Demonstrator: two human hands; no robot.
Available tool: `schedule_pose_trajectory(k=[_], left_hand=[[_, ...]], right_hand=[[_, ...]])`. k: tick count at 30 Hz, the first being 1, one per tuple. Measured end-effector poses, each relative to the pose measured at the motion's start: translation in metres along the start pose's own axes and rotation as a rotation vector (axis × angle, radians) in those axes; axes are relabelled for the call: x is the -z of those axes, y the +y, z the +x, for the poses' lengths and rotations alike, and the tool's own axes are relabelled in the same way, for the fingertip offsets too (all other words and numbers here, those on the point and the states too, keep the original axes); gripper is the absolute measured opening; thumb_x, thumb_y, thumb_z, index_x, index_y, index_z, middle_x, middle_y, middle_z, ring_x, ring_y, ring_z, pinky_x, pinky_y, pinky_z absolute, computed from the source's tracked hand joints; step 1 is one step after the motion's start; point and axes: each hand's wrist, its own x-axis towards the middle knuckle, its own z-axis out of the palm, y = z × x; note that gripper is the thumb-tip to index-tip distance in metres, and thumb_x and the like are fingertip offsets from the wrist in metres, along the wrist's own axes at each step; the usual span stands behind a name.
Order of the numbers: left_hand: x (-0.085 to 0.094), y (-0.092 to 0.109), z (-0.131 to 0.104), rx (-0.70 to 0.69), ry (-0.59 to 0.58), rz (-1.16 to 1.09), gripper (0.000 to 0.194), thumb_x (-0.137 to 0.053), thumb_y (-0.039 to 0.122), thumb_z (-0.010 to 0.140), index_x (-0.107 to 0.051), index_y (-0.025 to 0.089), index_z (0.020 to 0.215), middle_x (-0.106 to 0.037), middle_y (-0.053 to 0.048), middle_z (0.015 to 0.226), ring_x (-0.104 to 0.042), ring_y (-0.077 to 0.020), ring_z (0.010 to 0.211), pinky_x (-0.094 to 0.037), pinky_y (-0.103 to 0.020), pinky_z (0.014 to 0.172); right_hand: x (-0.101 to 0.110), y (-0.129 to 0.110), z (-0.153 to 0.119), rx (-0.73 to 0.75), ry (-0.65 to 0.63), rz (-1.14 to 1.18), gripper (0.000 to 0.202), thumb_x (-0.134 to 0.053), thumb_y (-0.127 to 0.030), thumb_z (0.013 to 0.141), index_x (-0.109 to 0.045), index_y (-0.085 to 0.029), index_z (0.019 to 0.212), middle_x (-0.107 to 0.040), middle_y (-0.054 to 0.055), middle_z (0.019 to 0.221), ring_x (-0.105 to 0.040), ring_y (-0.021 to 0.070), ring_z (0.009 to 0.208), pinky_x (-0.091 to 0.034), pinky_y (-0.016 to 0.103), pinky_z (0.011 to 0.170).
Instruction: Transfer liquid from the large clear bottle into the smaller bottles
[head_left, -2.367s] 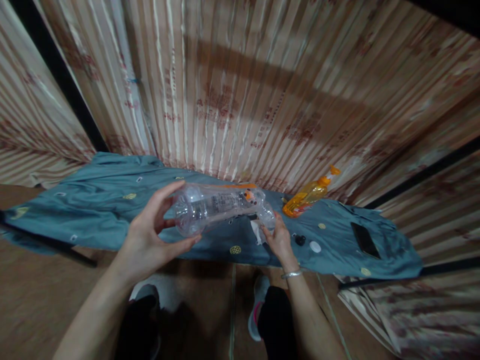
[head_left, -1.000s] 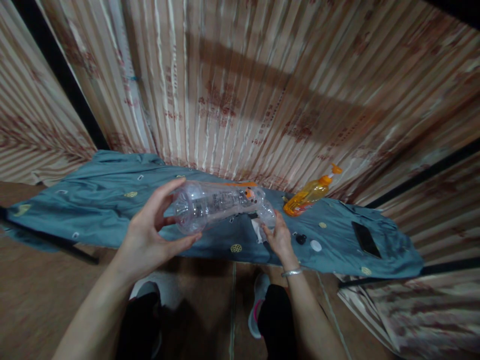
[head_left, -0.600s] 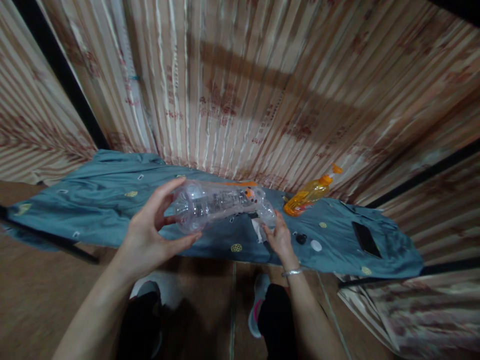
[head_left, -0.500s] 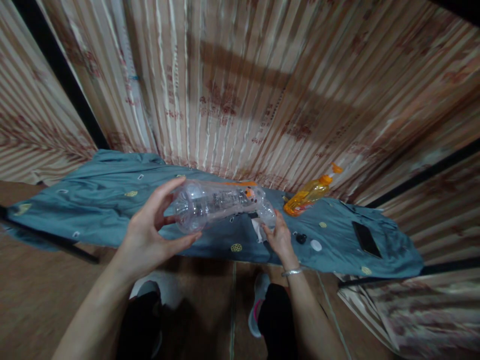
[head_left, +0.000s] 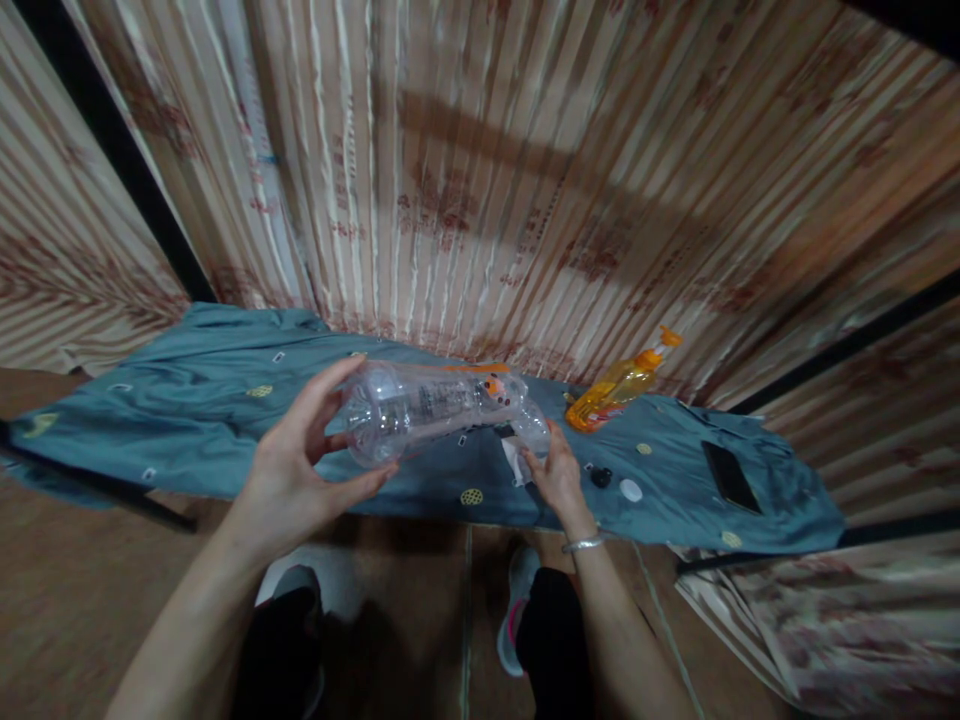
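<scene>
A clear plastic bottle (head_left: 439, 405) with an orange strip and a small printed animal face lies sideways in the air between my hands, above the blue cloth. Its wide base is gripped by my left hand (head_left: 311, 455), thumb below and fingers above. At the narrower end, my right hand (head_left: 556, 470) pinches the bottle's neck; a silver bangle circles that wrist. The bottle looks see-through, with no liquid visible. Just under its neck end lies a small white piece (head_left: 516, 460), partly covered by my right hand.
On the blue cloth (head_left: 210, 430) an orange pump bottle (head_left: 611, 395) stands at the back right. Nearer are a small black object (head_left: 601, 477), a white disc (head_left: 631, 490) and a black phone (head_left: 730, 477). A striped curtain (head_left: 480, 200) hangs behind; black frame bars (head_left: 120, 140) flank it.
Both hands keep their hold on the clear bottle, with hardly any movement. The whole view has shifted very slightly.
</scene>
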Motion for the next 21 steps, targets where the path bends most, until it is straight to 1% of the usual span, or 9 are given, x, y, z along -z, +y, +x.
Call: schedule_pose_trajectory(k=[5,9,12,16,18,21], left_hand=[[0.0000,-0.0007,0.0004,-0.007,-0.007,0.007,0.086,-0.085,0.030,0.066,-0.049,0.032,0.144,-0.059,-0.012,0.142,-0.063,-0.0341,0.125,-0.067,-0.039,0.075],[0.0010,-0.0025,0.0005,0.001,-0.021,0.013,0.088,-0.085,0.030,0.066,-0.047,0.033,0.145,-0.057,-0.012,0.145,-0.062,-0.0348,0.127,-0.067,-0.041,0.077],[0.0002,-0.0037,0.0006,-0.001,-0.014,0.008,0.088,-0.084,0.032,0.066,-0.047,0.033,0.146,-0.060,-0.011,0.142,-0.062,-0.0335,0.125,-0.066,-0.040,0.079],[-0.0022,-0.0045,0.0008,-0.004,0.008,0.001,0.086,-0.083,0.034,0.067,-0.047,0.032,0.146,-0.062,-0.011,0.137,-0.066,-0.0301,0.117,-0.066,-0.039,0.079],[-0.0022,-0.0049,0.0009,-0.001,0.005,-0.004,0.088,-0.083,0.034,0.067,-0.046,0.032,0.146,-0.060,-0.011,0.139,-0.065,-0.0301,0.117,-0.066,-0.040,0.080],[-0.0004,-0.0061,0.0011,0.028,-0.011,0.023,0.090,-0.083,0.033,0.066,-0.044,0.033,0.148,-0.052,-0.012,0.148,-0.060,-0.0328,0.125,-0.065,-0.043,0.084]], right_hand=[[0.0009,0.0004,0.0006,0.000,-0.011,0.000,0.059,-0.055,-0.037,0.088,-0.049,-0.009,0.140,-0.064,0.023,0.133,-0.063,0.0346,0.124,-0.051,0.054,0.104],[0.0009,0.0014,0.0005,0.012,-0.009,-0.004,0.060,-0.056,-0.037,0.088,-0.049,-0.009,0.140,-0.063,0.023,0.135,-0.062,0.0347,0.125,-0.050,0.054,0.106],[0.0009,0.0014,0.0004,0.007,-0.014,-0.006,0.061,-0.055,-0.038,0.088,-0.049,-0.008,0.141,-0.063,0.024,0.135,-0.062,0.0355,0.124,-0.050,0.055,0.105],[0.0014,0.0012,0.0005,0.005,-0.015,0.000,0.060,-0.054,-0.039,0.089,-0.049,-0.008,0.141,-0.064,0.023,0.134,-0.062,0.0347,0.123,-0.050,0.054,0.106],[0.0019,0.0008,0.0006,0.002,-0.018,0.004,0.060,-0.054,-0.039,0.089,-0.049,-0.010,0.141,-0.064,0.022,0.133,-0.063,0.0342,0.122,-0.051,0.054,0.105],[0.0026,-0.0005,0.0008,-0.006,-0.016,0.009,0.061,-0.055,-0.038,0.088,-0.049,-0.009,0.141,-0.065,0.022,0.132,-0.063,0.0350,0.121,-0.051,0.054,0.104]])
